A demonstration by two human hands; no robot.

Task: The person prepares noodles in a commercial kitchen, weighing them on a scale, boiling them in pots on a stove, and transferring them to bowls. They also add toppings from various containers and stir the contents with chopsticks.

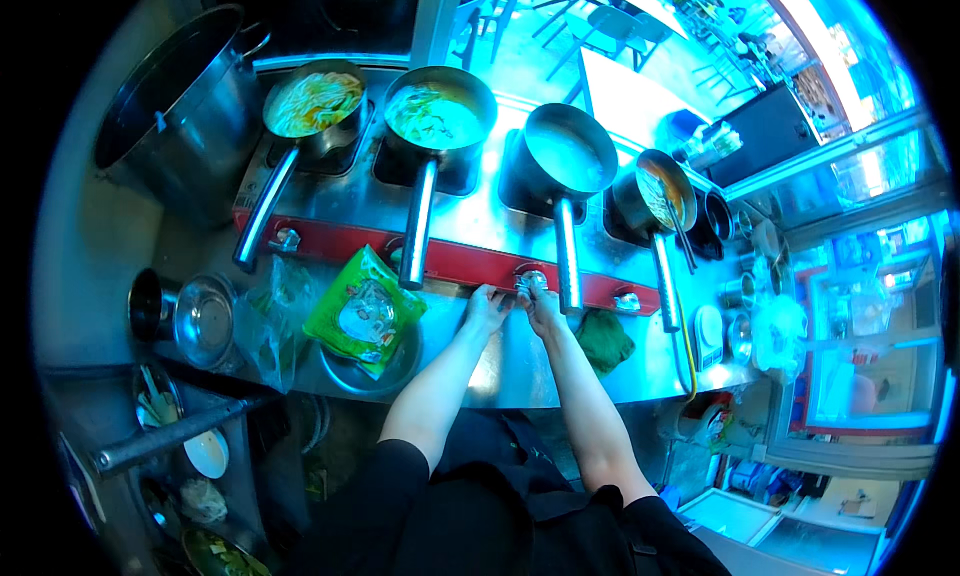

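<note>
My right hand [543, 315] has its fingers on a metal control knob [531, 278] on the red front panel [457, 264] of a gas stove. Close to its left, my left hand [487, 311] reaches the lower edge of that panel; its fingertips are partly hidden. Above the knob stands a long-handled saucepan [570, 156] of cloudy liquid. Two more saucepans to the left, a near one [439, 114] and a far one [316, 103], hold noodles in broth. At the right, a smaller saucepan [664, 189] contains reddish broth, noodles and chopsticks [684, 238].
A green printed food packet [367, 313] lies over a metal bowl [375, 377] at left. A dark green cloth [604, 341] is right of my hands. Saucepan handles overhang the panel. A tall stockpot [187, 118] stands far left; a yellow hose [688, 351] and white scale [707, 337] are right.
</note>
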